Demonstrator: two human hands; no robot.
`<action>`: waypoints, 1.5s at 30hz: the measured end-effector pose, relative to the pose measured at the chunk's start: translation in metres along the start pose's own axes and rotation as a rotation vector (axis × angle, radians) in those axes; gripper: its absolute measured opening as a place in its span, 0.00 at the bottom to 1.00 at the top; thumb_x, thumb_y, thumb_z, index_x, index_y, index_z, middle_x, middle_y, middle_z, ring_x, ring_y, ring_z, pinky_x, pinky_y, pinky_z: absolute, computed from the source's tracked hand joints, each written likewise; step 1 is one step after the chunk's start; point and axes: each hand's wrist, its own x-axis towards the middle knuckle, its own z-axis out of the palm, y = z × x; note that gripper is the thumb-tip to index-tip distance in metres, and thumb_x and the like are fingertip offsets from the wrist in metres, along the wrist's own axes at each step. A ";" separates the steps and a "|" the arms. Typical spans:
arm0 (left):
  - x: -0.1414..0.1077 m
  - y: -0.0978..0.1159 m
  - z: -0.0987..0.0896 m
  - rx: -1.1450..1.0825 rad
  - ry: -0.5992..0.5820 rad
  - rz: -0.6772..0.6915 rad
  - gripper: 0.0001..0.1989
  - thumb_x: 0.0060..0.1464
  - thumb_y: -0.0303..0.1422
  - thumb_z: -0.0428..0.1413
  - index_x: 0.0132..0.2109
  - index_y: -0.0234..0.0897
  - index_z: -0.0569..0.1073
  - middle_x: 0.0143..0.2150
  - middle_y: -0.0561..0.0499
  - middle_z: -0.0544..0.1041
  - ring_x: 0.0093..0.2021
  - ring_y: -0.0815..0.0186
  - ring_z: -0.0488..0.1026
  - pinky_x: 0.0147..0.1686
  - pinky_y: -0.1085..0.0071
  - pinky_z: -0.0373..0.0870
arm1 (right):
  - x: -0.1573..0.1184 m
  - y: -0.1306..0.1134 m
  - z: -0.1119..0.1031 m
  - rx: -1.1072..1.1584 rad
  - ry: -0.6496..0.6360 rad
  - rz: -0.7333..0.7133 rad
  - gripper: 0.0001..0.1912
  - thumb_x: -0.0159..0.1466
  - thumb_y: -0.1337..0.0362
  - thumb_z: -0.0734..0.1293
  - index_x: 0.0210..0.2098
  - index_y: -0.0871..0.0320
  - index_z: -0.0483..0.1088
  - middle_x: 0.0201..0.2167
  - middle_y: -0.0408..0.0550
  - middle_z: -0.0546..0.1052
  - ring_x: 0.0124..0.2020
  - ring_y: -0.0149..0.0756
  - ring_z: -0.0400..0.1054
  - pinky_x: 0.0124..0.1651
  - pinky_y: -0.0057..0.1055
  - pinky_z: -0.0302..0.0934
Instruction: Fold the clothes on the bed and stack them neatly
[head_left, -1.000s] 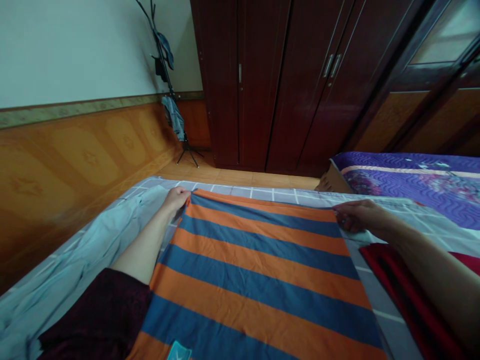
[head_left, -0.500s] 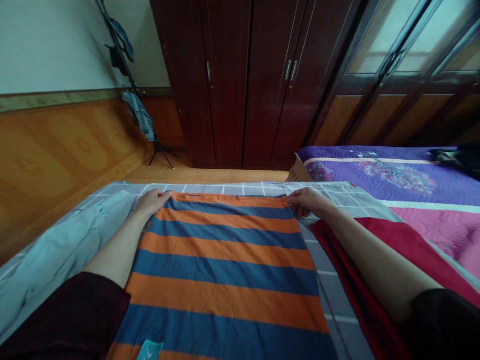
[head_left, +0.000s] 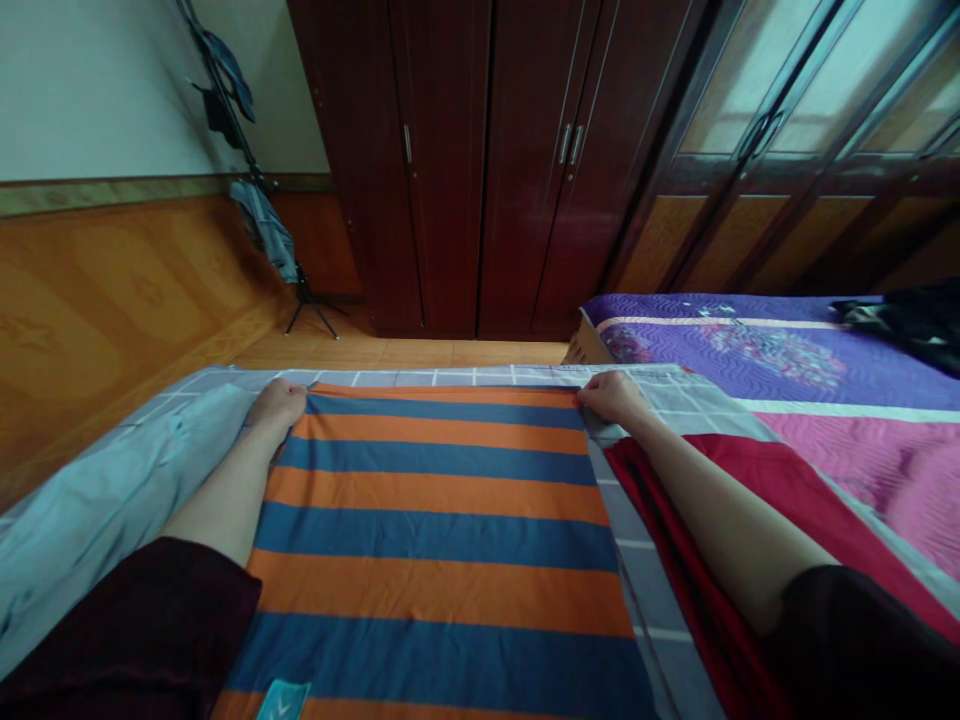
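Note:
An orange and blue striped shirt [head_left: 442, 540] lies spread flat in front of me, with a small teal patch [head_left: 283, 700] near the bottom of the view. My left hand [head_left: 277, 405] is closed on the far left corner of its hem. At the far right corner, my right hand [head_left: 611, 398] grips the cloth in the same way. The hem is pulled straight between the two hands. The near end of the shirt is cut off by the view's lower edge.
Under the shirt is a grey checked sheet [head_left: 637, 560]. Light blue clothing [head_left: 112, 510] lies left, a red garment [head_left: 742, 460] right. A second bed with a purple and pink cover [head_left: 750, 350], a dark wardrobe [head_left: 442, 200] and a clothes stand [head_left: 262, 220] stand beyond.
My left hand has moved a little left with its corner, stretching the far hem wider and smoothing the stripes. The whole view has shifted slightly.

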 end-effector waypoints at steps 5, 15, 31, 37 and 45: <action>-0.009 0.015 0.000 0.173 0.014 -0.033 0.16 0.51 0.44 0.50 0.35 0.36 0.73 0.41 0.35 0.77 0.45 0.40 0.72 0.36 0.54 0.66 | -0.006 -0.006 0.007 -0.110 0.030 -0.042 0.12 0.54 0.58 0.65 0.31 0.57 0.76 0.32 0.53 0.78 0.37 0.46 0.72 0.32 0.30 0.60; -0.014 0.018 -0.003 0.261 -0.021 -0.015 0.15 0.57 0.41 0.46 0.42 0.39 0.74 0.46 0.42 0.77 0.46 0.51 0.73 0.39 0.63 0.67 | -0.015 -0.018 0.010 -0.238 0.072 -0.122 0.14 0.57 0.57 0.62 0.33 0.56 0.76 0.34 0.53 0.78 0.37 0.46 0.72 0.32 0.32 0.59; -0.045 0.046 -0.017 0.280 0.044 0.071 0.15 0.58 0.36 0.48 0.47 0.33 0.71 0.46 0.38 0.76 0.47 0.52 0.72 0.41 0.62 0.67 | -0.046 -0.040 0.021 -0.360 0.176 -0.719 0.18 0.65 0.60 0.57 0.49 0.59 0.70 0.45 0.55 0.73 0.46 0.46 0.68 0.43 0.37 0.62; -0.127 0.106 0.020 0.230 0.017 0.743 0.25 0.62 0.41 0.45 0.63 0.35 0.58 0.66 0.43 0.57 0.66 0.58 0.51 0.63 0.60 0.46 | -0.050 -0.043 0.036 -0.170 -0.003 -1.040 0.25 0.65 0.52 0.58 0.58 0.58 0.63 0.59 0.56 0.64 0.58 0.46 0.59 0.57 0.42 0.58; -0.102 0.083 0.037 0.343 -0.306 0.731 0.32 0.61 0.53 0.37 0.67 0.43 0.51 0.70 0.52 0.46 0.69 0.61 0.41 0.65 0.59 0.38 | -0.042 -0.034 0.055 -0.228 -0.106 -0.935 0.36 0.66 0.43 0.51 0.65 0.60 0.54 0.65 0.54 0.55 0.66 0.49 0.46 0.65 0.47 0.45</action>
